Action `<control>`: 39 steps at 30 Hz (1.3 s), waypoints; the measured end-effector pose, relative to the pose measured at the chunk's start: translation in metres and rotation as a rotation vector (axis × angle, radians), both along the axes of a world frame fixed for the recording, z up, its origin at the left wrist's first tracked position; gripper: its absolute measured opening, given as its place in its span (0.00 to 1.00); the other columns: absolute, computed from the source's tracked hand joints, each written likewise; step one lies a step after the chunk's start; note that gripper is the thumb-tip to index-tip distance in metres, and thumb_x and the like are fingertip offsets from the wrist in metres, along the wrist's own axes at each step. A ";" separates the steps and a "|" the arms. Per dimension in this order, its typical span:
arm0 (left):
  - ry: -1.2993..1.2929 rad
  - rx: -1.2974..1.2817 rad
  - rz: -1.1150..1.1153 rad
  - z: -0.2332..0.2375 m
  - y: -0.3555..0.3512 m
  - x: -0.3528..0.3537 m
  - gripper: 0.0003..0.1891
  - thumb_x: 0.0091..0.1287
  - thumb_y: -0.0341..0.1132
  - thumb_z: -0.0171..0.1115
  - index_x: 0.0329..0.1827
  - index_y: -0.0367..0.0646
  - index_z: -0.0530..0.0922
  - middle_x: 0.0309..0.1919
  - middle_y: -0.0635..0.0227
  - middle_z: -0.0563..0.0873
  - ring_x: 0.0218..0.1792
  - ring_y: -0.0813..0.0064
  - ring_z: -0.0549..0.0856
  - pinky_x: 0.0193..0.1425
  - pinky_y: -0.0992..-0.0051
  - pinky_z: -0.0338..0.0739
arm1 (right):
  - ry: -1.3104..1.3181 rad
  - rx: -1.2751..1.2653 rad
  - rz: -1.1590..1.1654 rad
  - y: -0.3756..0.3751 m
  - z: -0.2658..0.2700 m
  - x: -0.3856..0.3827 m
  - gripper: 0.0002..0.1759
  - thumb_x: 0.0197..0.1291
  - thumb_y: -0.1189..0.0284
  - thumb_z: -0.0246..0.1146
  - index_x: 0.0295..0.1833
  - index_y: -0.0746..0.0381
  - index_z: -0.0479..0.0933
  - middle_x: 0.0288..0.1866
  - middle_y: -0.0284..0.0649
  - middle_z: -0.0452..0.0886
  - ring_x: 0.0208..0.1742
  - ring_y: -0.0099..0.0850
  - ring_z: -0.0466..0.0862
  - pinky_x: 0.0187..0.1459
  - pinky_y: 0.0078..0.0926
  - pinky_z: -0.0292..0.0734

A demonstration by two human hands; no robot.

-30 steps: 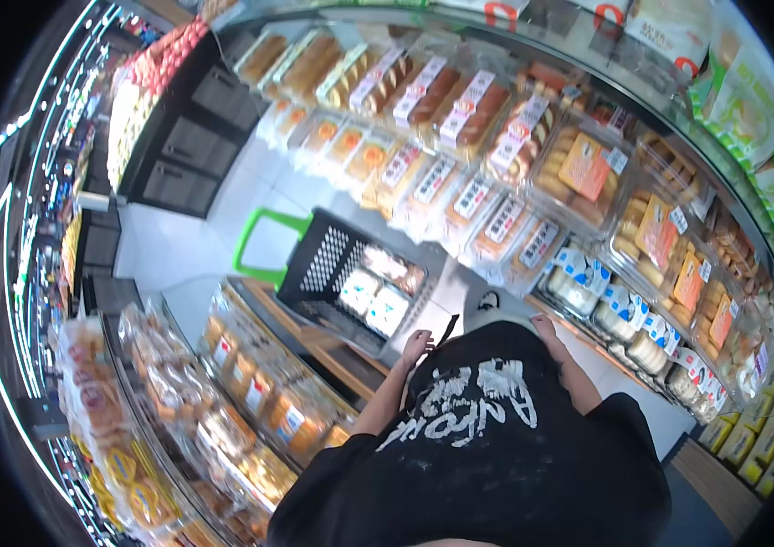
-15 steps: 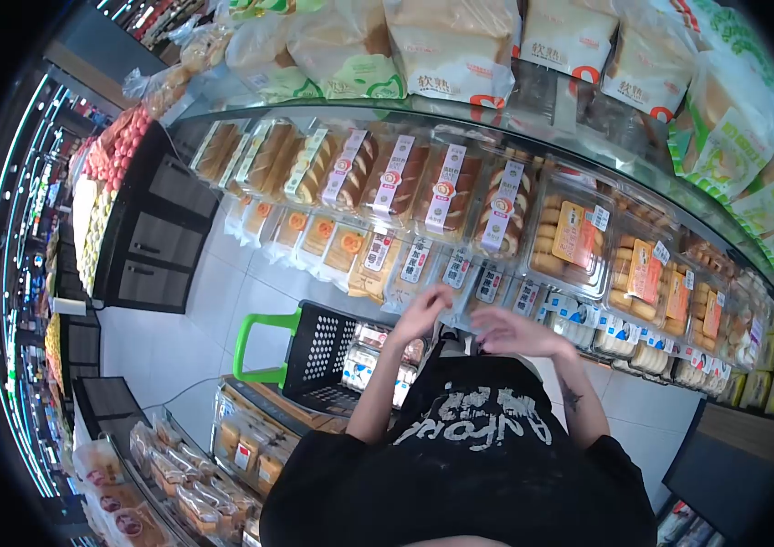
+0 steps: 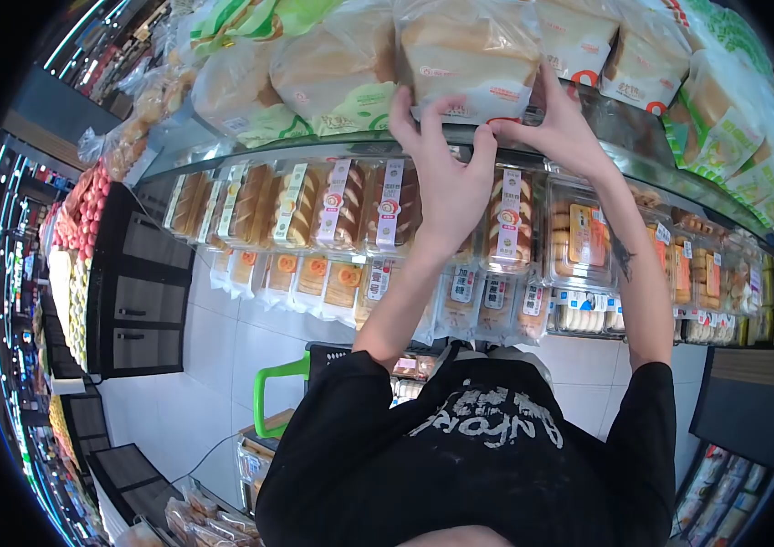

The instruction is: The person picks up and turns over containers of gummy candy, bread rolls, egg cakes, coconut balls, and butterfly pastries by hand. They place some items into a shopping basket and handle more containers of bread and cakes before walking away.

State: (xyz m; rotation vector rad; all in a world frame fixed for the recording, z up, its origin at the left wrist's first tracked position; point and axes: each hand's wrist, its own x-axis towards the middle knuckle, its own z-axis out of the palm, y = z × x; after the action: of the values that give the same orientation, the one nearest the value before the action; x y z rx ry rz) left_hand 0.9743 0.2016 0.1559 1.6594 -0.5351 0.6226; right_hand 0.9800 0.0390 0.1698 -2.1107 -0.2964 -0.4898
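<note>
While the large, pale bread loaf in clear plastic [image 3: 469,59] is at the front of the glass-edged upper shelf [image 3: 628,129], I note the left hand [image 3: 451,182] at its lower left and the right hand [image 3: 569,135] along its right side, fingers [image 3: 484,153] spread on both; firm grip cannot be confirmed.

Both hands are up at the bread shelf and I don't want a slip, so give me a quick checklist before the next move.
1. Both hands at the same bagged loaf: ok, left hand at its lower front, right hand toward its right side.
2. Hands free of other items: ok, none seen.
3. Secure hold: cannot tell; fingers are spread and the bag's underside is hidden.
4. Bag separate from the left-hand neighbouring loaf: cannot tell; their edges meet in view.
5. Basket fully visible: not ok, the person's left sleeve and shirt hide part.
</note>
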 end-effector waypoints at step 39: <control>-0.393 0.447 -0.345 0.003 0.035 -0.118 0.43 0.37 0.44 0.73 0.61 0.49 0.63 0.63 0.45 0.53 0.64 0.51 0.56 0.65 0.52 0.50 | 0.371 0.977 -0.104 0.023 -0.093 -0.211 0.33 0.41 0.80 0.68 0.56 0.67 0.66 0.47 0.38 0.76 0.48 0.28 0.76 0.47 0.25 0.72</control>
State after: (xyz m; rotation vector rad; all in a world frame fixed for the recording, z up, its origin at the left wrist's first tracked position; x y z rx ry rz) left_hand 0.8560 0.2368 0.1592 1.8004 -1.2923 0.6009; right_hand 0.7694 0.0621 0.0768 -1.2160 0.2404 -0.2118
